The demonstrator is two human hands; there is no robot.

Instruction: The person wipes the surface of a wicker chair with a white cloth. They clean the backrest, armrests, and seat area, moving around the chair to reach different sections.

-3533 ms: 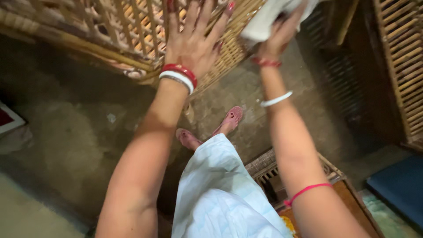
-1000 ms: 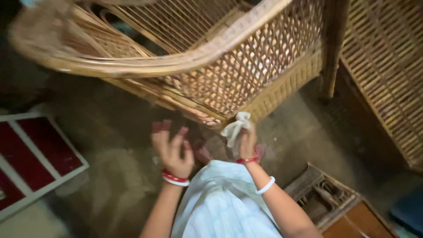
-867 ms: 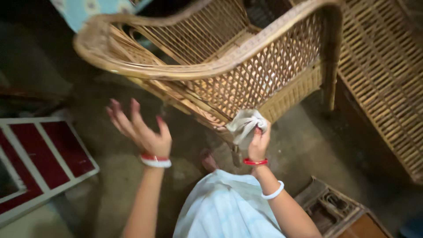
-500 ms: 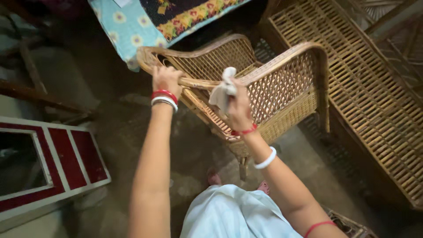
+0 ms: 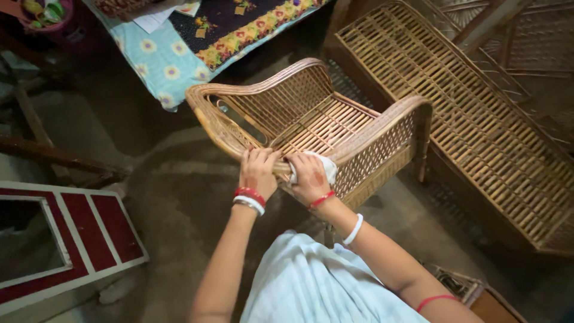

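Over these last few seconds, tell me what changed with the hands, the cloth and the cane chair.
The left hand, raised free a second ago, has come down to grip the cane chair at its near arm rail. The right hand moved the white cloth from the chair's underside onto that rail, beside the left hand. The chair now shows upright from above. The cloth stayed in the right hand throughout.

I count one cane chair [image 5: 311, 119], one white cloth [image 5: 323, 166], one cane bench [image 5: 472, 119], one flowered bedspread [image 5: 179, 48], and two hands: left hand [image 5: 257, 173], right hand [image 5: 309, 177].
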